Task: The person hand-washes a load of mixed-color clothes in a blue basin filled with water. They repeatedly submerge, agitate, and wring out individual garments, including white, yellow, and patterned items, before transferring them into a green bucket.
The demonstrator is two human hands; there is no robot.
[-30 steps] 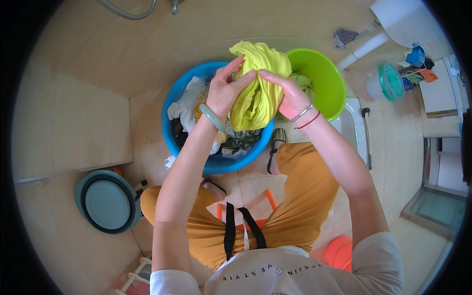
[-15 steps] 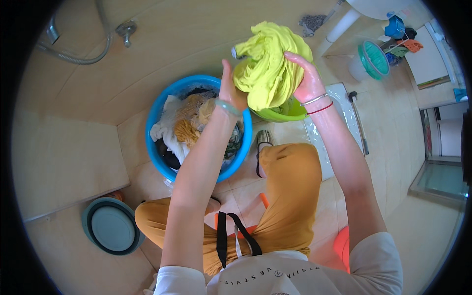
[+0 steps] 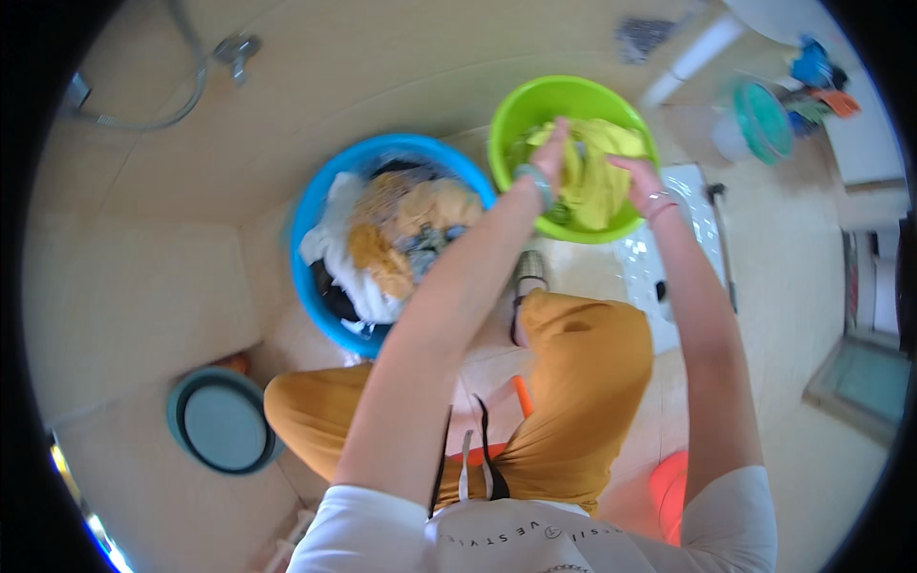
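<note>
A bright yellow garment [image 3: 600, 186], wet-looking and bunched up, lies inside a lime-green basin [image 3: 516, 100]. My left hand [image 3: 548, 160] grips its left side, the fingers pressed into the cloth. On the other side my right hand [image 3: 638, 180] holds it, thumb and fingers at the fabric. Motion blurs both hands, and part of the left fingers is hidden. To the left of the green basin, a larger blue tub [image 3: 304, 239] holds a heap of soaked clothes, among them white cloth [image 3: 346, 239], mustard cloth [image 3: 377, 256] and beige cloth [image 3: 435, 205].
A white squat pan [image 3: 693, 205] is set in the tiled floor at right, with a long-handled tool [image 3: 728, 253] beside it. A teal-lined bin [image 3: 759, 124] stands farther back. At lower left is a grey-green basin [image 3: 222, 425]; a shower hose [image 3: 196, 86] hangs on the left wall.
Both hands have lowered the yellow garment from in front of the green basin down into it. The view has shifted, and the green basin now shows almost whole.
</note>
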